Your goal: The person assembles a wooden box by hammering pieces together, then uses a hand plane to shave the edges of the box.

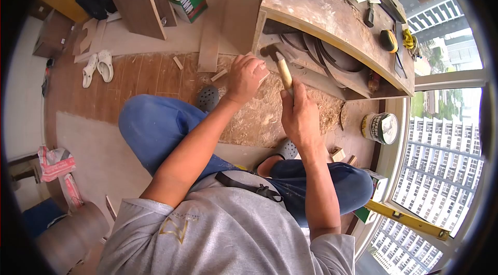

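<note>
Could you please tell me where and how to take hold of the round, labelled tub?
The tub is probably best taken by its curved side wall, from the room side: it looks upright, whitish material shows on top, with the pale window frame close behind.

Bright daylight enters through the windows [447, 161] beyond the workbench [316, 3], washing out the view outside. Soft shadow fills the space beneath the workbench top. Fisheye distortion bends the edges into black corners; the hammer head [271, 51] looks motion-blurred.
</note>
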Demonstrator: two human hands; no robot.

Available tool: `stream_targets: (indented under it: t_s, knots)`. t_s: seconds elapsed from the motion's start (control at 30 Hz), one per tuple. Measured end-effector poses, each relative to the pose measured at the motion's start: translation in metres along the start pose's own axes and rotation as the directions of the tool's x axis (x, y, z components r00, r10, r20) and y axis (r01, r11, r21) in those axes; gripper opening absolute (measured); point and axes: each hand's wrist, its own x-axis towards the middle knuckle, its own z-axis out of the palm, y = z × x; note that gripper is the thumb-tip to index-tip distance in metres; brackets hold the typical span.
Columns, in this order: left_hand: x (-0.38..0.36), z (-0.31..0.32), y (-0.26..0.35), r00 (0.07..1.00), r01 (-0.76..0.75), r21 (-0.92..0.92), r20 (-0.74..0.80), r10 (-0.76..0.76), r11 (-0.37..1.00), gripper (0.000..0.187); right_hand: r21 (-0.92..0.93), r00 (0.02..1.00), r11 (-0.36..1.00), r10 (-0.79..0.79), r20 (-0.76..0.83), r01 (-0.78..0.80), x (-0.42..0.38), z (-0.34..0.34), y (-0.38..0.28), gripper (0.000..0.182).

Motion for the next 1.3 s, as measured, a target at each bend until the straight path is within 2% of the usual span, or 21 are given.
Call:
stream_targets:
  t_s: [0.07, 0.13, 0.17, 0.27, 0.5, 0.6, 0.67, 0.77, 0.9, 0.97, 1.07, 1.17, 1.3]
  knots:
    - [-0.002, 0.001, -0.001, 1.0, 0.02, 0.044, 0.02, -0.021, 0.999, 0.018, -0.052, 1.0, 0.998, -0.019, 0.013, 0.02, -0.006, 0.003, 0.01, 0.034]
    - [0.004, -0.004, 0.004, 0.997, 0.067, 0.008, 0.035, -0.067, 0.998, 0.017, 0.053, 0.989, 0.988, 0.14, 0.057, -0.143, -0.012, 0.001, 0.016, 0.033]
    - [0.004, -0.007, 0.007, 0.992, 0.114, -0.028, 0.054, -0.112, 0.993, 0.017, 0.055, 0.987, 0.987, 0.147, 0.059, -0.15, -0.015, -0.001, 0.018, 0.033]
    - [0.006, -0.013, 0.011, 0.995, 0.069, -0.043, 0.077, -0.066, 0.997, 0.016, 0.079, 0.984, 0.981, 0.178, -0.028, -0.175, -0.024, -0.007, 0.025, 0.029]
    - [0.004, -0.018, 0.005, 0.989, 0.054, -0.137, 0.142, -0.034, 0.989, 0.012, 0.177, 0.973, 0.962, 0.223, -0.057, -0.21, -0.043, -0.006, 0.035, 0.028]
    - [0.001, -0.016, 0.003, 0.992, 0.062, -0.143, 0.121, -0.045, 0.988, 0.009, 0.141, 0.975, 0.968, 0.216, -0.058, -0.206, -0.047, -0.002, 0.042, 0.03]
    - [0.001, -0.016, 0.002, 0.993, 0.013, -0.129, 0.116, 0.002, 0.992, 0.009, 0.135, 0.985, 0.983, 0.141, -0.097, -0.128, -0.048, -0.001, 0.04, 0.027]
    - [-0.001, -0.014, 0.003, 0.995, 0.005, -0.093, 0.098, 0.005, 0.996, 0.009, 0.129, 0.981, 0.976, 0.183, -0.059, -0.174, -0.047, -0.003, 0.035, 0.027]
    - [-0.003, -0.012, 0.002, 0.997, -0.021, -0.062, 0.074, 0.025, 0.998, 0.011, 0.124, 0.985, 0.981, 0.156, -0.068, -0.147, -0.043, -0.006, 0.028, 0.027]
    - [-0.001, -0.014, 0.007, 0.986, -0.09, -0.072, 0.133, 0.099, 0.993, 0.013, 0.142, 0.989, 0.981, 0.14, -0.051, -0.132, -0.037, -0.011, 0.018, 0.028]
    - [-0.001, -0.016, 0.006, 0.982, -0.132, -0.064, 0.127, 0.14, 0.989, 0.015, 0.136, 0.991, 0.983, 0.128, -0.045, -0.121, -0.028, -0.022, -0.001, 0.03]
    - [-0.006, -0.012, 0.002, 0.99, -0.129, -0.005, 0.061, 0.129, 0.992, 0.015, 0.146, 0.991, 0.988, 0.061, -0.116, -0.044, -0.027, -0.022, -0.012, 0.031]
    - [-0.006, -0.012, 0.002, 0.992, -0.115, -0.039, 0.056, 0.117, 0.993, 0.014, 0.092, 0.993, 0.996, 0.019, -0.113, -0.009, -0.026, -0.01, -0.008, 0.033]
